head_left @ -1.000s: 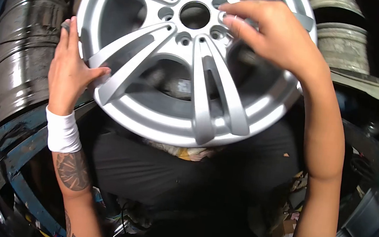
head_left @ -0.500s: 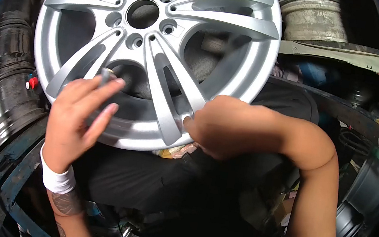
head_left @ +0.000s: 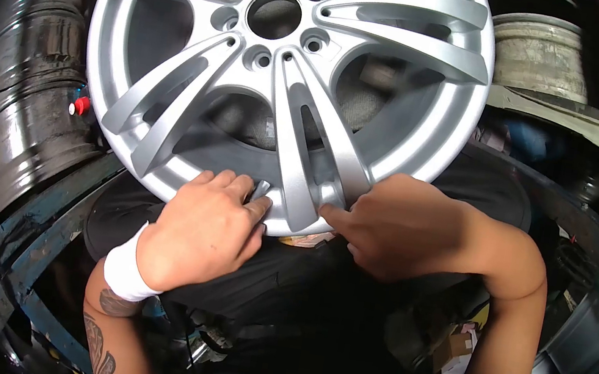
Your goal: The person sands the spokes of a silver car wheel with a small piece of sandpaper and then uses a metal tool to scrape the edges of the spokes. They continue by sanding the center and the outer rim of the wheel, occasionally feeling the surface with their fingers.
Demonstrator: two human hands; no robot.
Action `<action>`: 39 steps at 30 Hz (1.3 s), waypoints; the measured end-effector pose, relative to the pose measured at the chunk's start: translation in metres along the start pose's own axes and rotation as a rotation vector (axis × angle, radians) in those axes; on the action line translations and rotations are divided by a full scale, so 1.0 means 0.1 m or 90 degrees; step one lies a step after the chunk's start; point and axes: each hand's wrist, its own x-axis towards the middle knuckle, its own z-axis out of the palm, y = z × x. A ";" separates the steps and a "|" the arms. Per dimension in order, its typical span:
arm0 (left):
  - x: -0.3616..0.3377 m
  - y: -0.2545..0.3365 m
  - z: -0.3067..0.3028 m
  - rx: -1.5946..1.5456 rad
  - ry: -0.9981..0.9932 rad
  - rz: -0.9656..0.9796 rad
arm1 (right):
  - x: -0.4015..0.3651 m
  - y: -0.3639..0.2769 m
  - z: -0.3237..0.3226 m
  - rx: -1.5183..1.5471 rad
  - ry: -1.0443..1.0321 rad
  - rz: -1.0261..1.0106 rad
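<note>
A silver alloy wheel (head_left: 337, 135) with paired spokes lies face up over my lap. My left hand (head_left: 209, 228) is at the wheel's near rim, its fingers closed round a small grey metal piece (head_left: 261, 191). At the bottom right spoke, my right hand (head_left: 393, 227) is curled with its index finger and thumb at the spoke's end; whatever it may hold is hidden. A white band (head_left: 125, 270) is round my left wrist.
Dark metal drums (head_left: 30, 88) stand at the left beside a blue metal frame (head_left: 44, 208). A worn rim (head_left: 540, 56) sits on a shelf at the upper right. More grey rims (head_left: 586, 327) are at the lower right.
My left hand has moved right and down onto the near rim, and its fingers have closed in. The wheel and my right hand appear shifted to the right in view.
</note>
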 end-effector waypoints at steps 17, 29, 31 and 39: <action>-0.02 -0.08 -0.31 -0.202 -0.009 -0.020 | -0.05 0.14 -0.51 0.102 -0.037 0.052; -0.06 -0.04 -0.37 -0.274 0.053 0.115 | -0.12 -0.15 0.00 -0.160 0.032 0.006; 0.03 0.06 -0.24 -0.171 0.151 0.131 | -0.15 -0.11 -0.14 -0.139 0.020 -0.030; 0.27 0.23 0.30 -0.129 0.131 0.284 | -0.13 0.27 -0.54 -0.154 0.136 0.212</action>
